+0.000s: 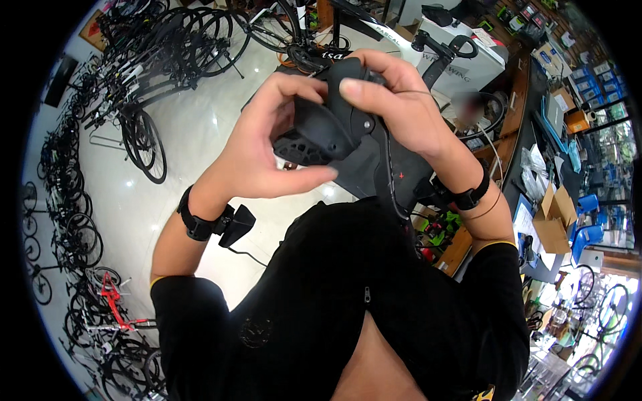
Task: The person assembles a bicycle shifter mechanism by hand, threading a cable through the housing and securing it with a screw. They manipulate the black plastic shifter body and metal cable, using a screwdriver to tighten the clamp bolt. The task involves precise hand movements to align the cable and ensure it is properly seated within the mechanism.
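Up in front of me, between both hands, is a black bicycle brake-shift lever (344, 93) with a long curved lever blade (386, 164) hanging down. My right hand (401, 100) is closed round its body, thumb pressed on the front. My left hand (251, 137) curls round a rounded black cover (317, 130) with a ribbed, webbed lower edge, which touches the lever body; its thumb points right beneath it. I cannot tell whether the cover is joined to the lever. The left fingertips are partly hidden behind it.
A dark mat (394, 175) lies below my hands. Beyond stands a white bicycle frame (381, 32). Bicycles (144, 144) line the left side. At right, a cluttered counter holds an opened cardboard box (554, 217). A thin cable (498, 160) loops past my right forearm.
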{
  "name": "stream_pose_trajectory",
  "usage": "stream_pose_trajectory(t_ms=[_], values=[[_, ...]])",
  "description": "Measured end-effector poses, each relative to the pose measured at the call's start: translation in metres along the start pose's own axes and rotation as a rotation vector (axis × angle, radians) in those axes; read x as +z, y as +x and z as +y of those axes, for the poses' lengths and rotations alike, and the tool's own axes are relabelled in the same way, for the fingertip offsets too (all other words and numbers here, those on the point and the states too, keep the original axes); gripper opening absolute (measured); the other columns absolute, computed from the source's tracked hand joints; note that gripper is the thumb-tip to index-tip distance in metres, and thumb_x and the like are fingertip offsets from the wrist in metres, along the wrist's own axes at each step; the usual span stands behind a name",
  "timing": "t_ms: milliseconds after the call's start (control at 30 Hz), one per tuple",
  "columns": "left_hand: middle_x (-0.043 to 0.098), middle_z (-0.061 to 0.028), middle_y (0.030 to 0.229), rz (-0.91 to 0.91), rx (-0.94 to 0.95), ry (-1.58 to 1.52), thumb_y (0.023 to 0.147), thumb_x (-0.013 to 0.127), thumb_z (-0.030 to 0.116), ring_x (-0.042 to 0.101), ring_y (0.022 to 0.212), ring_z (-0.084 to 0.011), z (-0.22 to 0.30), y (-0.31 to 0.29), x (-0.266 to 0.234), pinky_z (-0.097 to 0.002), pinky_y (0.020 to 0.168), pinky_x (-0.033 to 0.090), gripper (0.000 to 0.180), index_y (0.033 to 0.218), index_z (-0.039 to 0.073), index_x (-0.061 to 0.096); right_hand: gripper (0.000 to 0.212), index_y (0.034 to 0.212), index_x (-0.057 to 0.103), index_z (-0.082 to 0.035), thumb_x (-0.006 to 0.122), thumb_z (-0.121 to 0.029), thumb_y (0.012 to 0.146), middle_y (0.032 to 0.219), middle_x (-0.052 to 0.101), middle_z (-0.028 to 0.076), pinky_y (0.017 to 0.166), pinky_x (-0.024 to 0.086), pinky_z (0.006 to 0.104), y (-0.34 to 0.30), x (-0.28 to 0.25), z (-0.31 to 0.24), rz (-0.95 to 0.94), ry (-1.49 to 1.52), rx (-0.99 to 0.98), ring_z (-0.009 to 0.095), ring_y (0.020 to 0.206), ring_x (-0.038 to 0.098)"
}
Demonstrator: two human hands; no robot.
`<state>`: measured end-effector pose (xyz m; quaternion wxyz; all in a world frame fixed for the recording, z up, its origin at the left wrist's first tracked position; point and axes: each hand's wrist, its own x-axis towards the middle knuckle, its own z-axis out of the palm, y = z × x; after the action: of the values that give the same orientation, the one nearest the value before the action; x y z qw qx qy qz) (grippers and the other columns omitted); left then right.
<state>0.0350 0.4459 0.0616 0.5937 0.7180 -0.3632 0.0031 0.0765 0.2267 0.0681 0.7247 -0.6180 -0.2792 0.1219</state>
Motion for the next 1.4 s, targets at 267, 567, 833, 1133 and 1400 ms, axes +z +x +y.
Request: stream_pose_trajectory(t_ms=[267, 567, 833, 1133, 1400], values=[[0.048, -0.0062, 0.111, 0.041, 0.191, -0.062, 0.054, 0.094, 0.018, 0.051, 0.102, -0.0150, -0.030, 0.016, -0.002, -0.0273, 0.091, 0.041, 0.077, 0.113, 0.004, 0.046, 0.033, 0.109, 0.065, 0.000, 0.067, -0.029, 0.092, 0.088, 0.064, 0.001, 0.069, 0.047, 0.0226, 0.002, 0.010, 0.015, 0.206, 0.141, 0.141, 0.005, 0.076, 0.057], [0.057, -0.0056, 0.089, 0.223, 0.185, 0.271, 0.052, 0.093, 0.023, 0.056, 0.078, -0.0170, -0.027, 0.021, 0.017, -0.0280, 0.072, 0.047, 0.067, 0.101, 0.005, 0.051, 0.065, 0.110, 0.059, 0.000, 0.088, -0.039, 0.067, 0.094, 0.055, 0.007, 0.058, 0.044, 0.0239, -0.020, -0.003, -0.029, -0.051, -0.507, 0.104, 0.012, 0.068, 0.053], [0.063, -0.0123, 0.086, 0.036, -0.191, 0.274, 0.053, 0.091, 0.018, 0.064, 0.077, -0.0319, -0.032, 0.014, 0.037, -0.0352, 0.069, 0.051, 0.059, 0.097, 0.003, 0.054, 0.059, 0.094, 0.056, 0.001, 0.092, -0.034, 0.064, 0.080, 0.056, 0.003, 0.055, 0.045, 0.0205, -0.039, -0.014, 0.016, -0.127, -0.285, 0.369, 0.009, 0.063, 0.058], [0.064, -0.0127, 0.085, 0.026, -0.311, 0.233, 0.055, 0.091, 0.016, 0.065, 0.076, -0.0298, -0.060, 0.017, 0.047, -0.0347, 0.070, 0.051, 0.058, 0.098, 0.003, 0.054, 0.052, 0.100, 0.053, -0.003, 0.090, -0.020, 0.069, 0.072, 0.046, -0.007, 0.048, 0.024, 0.0186, -0.045, -0.022, 0.045, -0.045, -0.213, 0.370, -0.001, 0.054, 0.034], [0.065, -0.0162, 0.084, -0.041, -0.338, 0.291, 0.056, 0.091, 0.019, 0.065, 0.078, -0.0358, -0.071, 0.014, 0.055, -0.0371, 0.069, 0.051, 0.061, 0.098, 0.002, 0.050, 0.047, 0.089, 0.056, -0.004, 0.093, -0.016, 0.063, 0.079, 0.056, -0.004, 0.055, 0.038, 0.0193, -0.044, -0.032, 0.070, -0.080, -0.119, 0.469, 0.002, 0.064, 0.051]])
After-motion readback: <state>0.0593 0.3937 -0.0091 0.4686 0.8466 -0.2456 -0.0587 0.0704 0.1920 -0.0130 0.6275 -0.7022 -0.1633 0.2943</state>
